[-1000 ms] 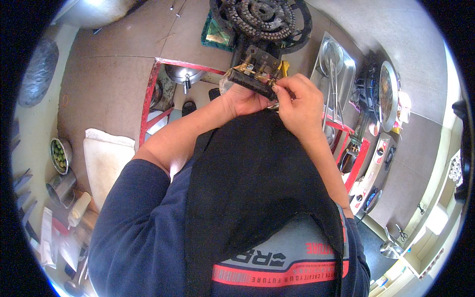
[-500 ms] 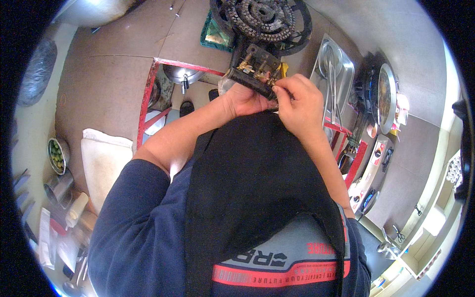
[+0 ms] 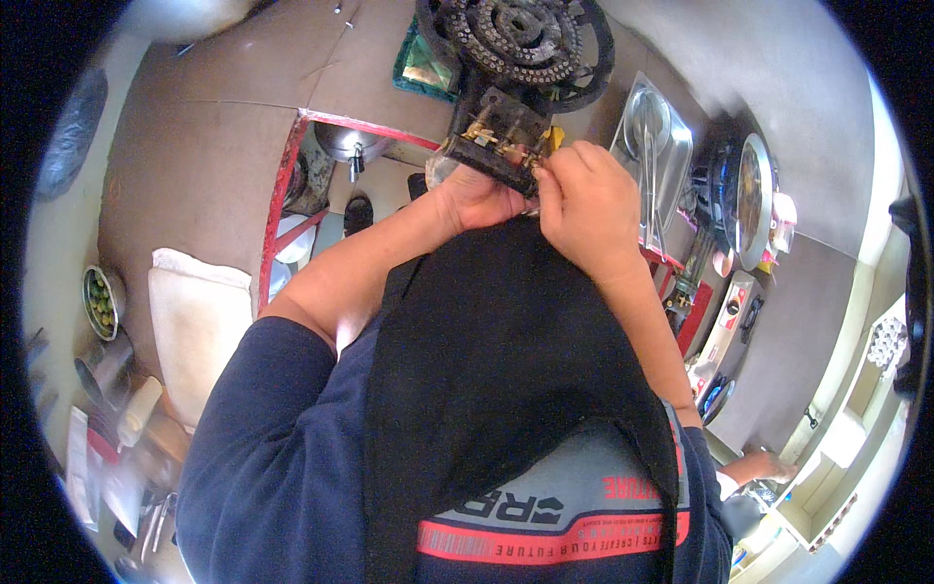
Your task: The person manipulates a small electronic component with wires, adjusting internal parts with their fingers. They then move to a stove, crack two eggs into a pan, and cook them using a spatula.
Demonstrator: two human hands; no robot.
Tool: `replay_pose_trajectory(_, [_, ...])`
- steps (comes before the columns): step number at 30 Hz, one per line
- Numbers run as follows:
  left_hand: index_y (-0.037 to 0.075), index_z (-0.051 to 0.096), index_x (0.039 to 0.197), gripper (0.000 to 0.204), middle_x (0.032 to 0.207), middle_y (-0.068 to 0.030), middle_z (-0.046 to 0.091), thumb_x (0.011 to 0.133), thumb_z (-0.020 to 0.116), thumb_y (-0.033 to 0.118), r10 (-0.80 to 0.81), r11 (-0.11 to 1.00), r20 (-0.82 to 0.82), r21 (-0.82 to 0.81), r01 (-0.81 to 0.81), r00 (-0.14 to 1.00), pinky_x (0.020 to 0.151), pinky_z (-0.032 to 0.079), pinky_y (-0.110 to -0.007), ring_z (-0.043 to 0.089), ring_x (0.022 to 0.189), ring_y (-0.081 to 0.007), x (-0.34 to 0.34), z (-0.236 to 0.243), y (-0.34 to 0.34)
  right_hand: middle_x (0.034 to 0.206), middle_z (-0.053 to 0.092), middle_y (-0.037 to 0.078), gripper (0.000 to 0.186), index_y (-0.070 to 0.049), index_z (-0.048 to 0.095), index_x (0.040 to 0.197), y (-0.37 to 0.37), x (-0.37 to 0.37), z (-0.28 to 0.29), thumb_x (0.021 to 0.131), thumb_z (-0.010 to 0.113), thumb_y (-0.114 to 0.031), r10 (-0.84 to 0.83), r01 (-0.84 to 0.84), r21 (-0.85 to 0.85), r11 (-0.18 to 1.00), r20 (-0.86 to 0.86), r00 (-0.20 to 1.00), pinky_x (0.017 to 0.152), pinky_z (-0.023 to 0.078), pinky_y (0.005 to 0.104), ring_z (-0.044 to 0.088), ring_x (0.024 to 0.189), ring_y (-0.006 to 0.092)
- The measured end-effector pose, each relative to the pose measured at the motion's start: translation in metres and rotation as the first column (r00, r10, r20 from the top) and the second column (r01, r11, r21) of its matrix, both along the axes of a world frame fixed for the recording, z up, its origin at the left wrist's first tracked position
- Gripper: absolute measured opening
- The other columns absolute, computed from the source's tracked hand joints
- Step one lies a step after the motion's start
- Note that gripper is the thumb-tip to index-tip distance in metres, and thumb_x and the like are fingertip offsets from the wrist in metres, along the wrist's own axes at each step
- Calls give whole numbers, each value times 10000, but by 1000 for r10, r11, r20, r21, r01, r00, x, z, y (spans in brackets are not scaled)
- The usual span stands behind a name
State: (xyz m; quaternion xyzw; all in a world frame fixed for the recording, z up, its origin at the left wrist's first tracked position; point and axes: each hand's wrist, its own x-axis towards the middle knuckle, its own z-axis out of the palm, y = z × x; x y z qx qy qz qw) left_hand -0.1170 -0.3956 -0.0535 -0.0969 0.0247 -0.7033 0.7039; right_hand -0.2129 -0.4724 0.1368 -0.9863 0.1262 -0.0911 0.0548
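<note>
A black cast-iron gas burner (image 3: 477, 47) with concentric rings stands at the top of the view. Its dark manifold bar (image 3: 491, 165) with brass valves (image 3: 477, 131) points toward me. My left hand (image 3: 477, 200) is closed round the bar from below, its fingers partly hidden under it. At the bar's right end, my right hand (image 3: 592, 200) pinches with thumb and forefinger close to a brass fitting; whatever sits between the fingertips is too small to make out. A bit of yellow (image 3: 556, 138) shows just behind the right fingers.
Under the burner runs a red-edged frame (image 3: 282, 204). To the right are a steel tray (image 3: 671, 146) with tongs, a pan (image 3: 754, 200) on a stove and a lit burner (image 3: 718, 397). Another person's hand (image 3: 764, 467) is at lower right. Left lie a white cloth (image 3: 199, 311) and a bowl (image 3: 119, 302).
Another person's hand and forearm have come into view at the lower right. My hands stay at the manifold, with only a slight shift of the right fingers.
</note>
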Motion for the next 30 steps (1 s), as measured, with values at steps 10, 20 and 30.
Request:
replay_pose_trajectory(10, [87, 643, 1436, 444, 1407, -88, 712, 1031, 746, 238, 8, 999, 80, 32, -11, 997, 1186, 527, -480, 680, 1305, -265, 2, 3, 0, 926, 707, 194, 168, -30, 664, 911, 14, 4, -7, 959, 662, -191, -182, 205, 115, 972, -181, 967, 782, 572, 561, 721, 877, 428])
replay_pose_trajectory(20, [128, 689, 1383, 365, 1383, -75, 736, 1060, 691, 298, 45, 999, 81, 18, -46, 996, 1119, 549, -487, 695, 1280, -248, 0, 1, 0, 902, 620, 110, 60, -61, 643, 858, 0, 5, 11, 832, 694, -78, 163, -170, -73, 983, -97, 982, 796, 545, 475, 640, 928, 341])
replay_pose_trajectory(30, [144, 673, 1389, 407, 1332, -58, 743, 1022, 757, 299, -29, 999, 64, 28, 27, 998, 1073, 561, -498, 705, 1236, -246, 2, 0, 2, 916, 667, 69, 105, -100, 689, 904, -10, 5, 13, 819, 733, -144, 235, -260, -163, 952, -155, 959, 803, 553, 460, 682, 936, 304])
